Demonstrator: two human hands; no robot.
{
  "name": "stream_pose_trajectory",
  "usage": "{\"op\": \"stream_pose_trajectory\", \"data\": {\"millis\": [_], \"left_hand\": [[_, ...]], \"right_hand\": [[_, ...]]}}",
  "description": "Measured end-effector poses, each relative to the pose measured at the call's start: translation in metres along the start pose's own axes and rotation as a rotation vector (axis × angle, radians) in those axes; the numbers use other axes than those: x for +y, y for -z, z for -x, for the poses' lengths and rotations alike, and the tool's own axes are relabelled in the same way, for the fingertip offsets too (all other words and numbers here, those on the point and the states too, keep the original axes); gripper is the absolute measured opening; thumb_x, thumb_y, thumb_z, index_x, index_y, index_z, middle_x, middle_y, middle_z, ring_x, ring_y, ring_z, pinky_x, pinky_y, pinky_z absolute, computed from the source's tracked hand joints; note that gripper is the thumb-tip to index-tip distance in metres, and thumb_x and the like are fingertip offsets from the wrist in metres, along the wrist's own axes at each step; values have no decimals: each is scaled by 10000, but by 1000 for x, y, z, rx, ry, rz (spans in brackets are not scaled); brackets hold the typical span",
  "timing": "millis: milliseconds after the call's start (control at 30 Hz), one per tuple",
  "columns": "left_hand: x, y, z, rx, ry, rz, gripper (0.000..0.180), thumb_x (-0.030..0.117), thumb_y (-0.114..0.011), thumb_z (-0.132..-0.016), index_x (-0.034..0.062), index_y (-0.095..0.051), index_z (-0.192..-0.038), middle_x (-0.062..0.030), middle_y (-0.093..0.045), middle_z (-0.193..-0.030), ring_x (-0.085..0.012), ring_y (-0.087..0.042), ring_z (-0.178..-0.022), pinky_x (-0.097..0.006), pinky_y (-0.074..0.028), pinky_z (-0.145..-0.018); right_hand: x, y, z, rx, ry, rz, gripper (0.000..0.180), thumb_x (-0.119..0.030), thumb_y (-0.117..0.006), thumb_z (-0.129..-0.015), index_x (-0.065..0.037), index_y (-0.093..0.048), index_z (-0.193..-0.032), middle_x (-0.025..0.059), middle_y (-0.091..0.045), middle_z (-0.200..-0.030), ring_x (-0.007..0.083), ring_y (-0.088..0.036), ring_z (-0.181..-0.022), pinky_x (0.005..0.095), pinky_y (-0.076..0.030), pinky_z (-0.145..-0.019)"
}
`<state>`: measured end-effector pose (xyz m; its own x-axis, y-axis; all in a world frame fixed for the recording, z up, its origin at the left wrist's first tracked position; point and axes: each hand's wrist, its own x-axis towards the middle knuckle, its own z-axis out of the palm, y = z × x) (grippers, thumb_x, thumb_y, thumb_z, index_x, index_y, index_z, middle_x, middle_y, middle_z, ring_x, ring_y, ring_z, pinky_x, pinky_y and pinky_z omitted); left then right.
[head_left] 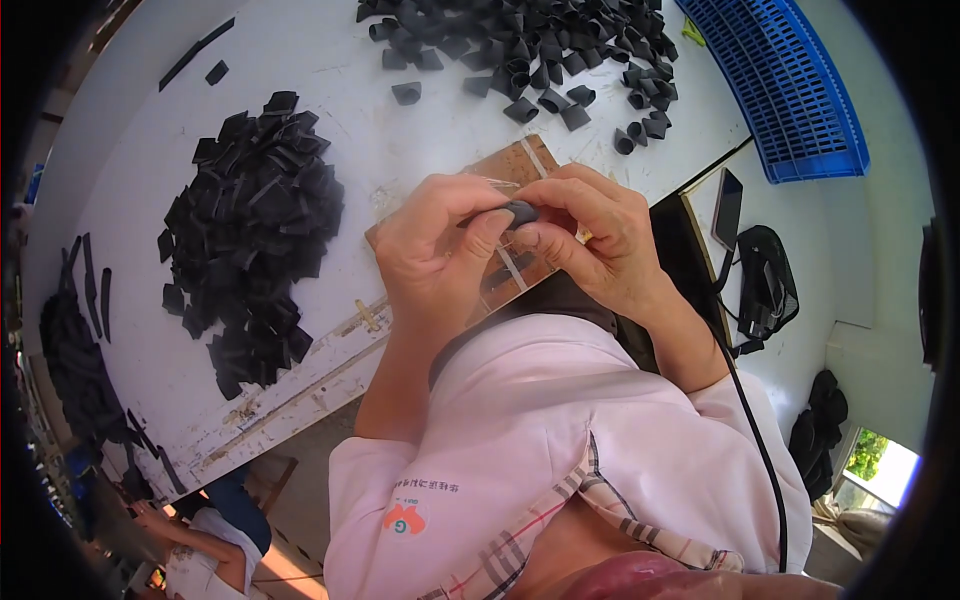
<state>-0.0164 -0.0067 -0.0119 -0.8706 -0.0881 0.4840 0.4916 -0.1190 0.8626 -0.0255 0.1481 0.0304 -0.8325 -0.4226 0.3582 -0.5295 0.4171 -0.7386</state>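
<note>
Left hand and right hand are pinching one small dark-grey curved fabric-like piece together above brown wooden board. Flat black square pieces are lying heaped left of board; dark-grey tubular pieces are sitting beyond it.

Held black piece partly hidden
</note>
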Motion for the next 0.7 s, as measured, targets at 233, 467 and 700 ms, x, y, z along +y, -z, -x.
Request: {"op": "stream_pose_trajectory", "data": {"millis": [233, 467, 700], "left_hand": [[7, 0, -1, 76, 45, -43, 51, -10, -599, -756, -12, -586, -805, -67, -584, -767, -113, -532, -636, -196, -430, -587], [15, -6, -4, -46, -43, -264, 95, -34, -604, -746, -10, -591, -838, -76, -579, -786, -113, -522, -649, -201, -415, -578], [29, -6, 4, 172, 53, 99, 88, 3, -582, -788, -25, -573, -871, -75, -575, -811, -143, -507, -727, -239, -419, -682]], "right_hand": [[-1, 2, -9, 15, 138, 117, 92, -45, -633, -703, -35, -582, -779, 63, -494, -639, 225, -502, -530, 293, -388, -447], [20, -16, 1, 119, 164, 45, 66, -36, -616, -719, -29, -571, -767, 67, -498, -635, 207, -505, -543, 292, -389, -455], [6, -1, 8, 137, -16, -253, 134, -47, -579, -781, -5, -588, -908, 70, -555, -705, 140, -535, -582, 236, -426, -521]]}}
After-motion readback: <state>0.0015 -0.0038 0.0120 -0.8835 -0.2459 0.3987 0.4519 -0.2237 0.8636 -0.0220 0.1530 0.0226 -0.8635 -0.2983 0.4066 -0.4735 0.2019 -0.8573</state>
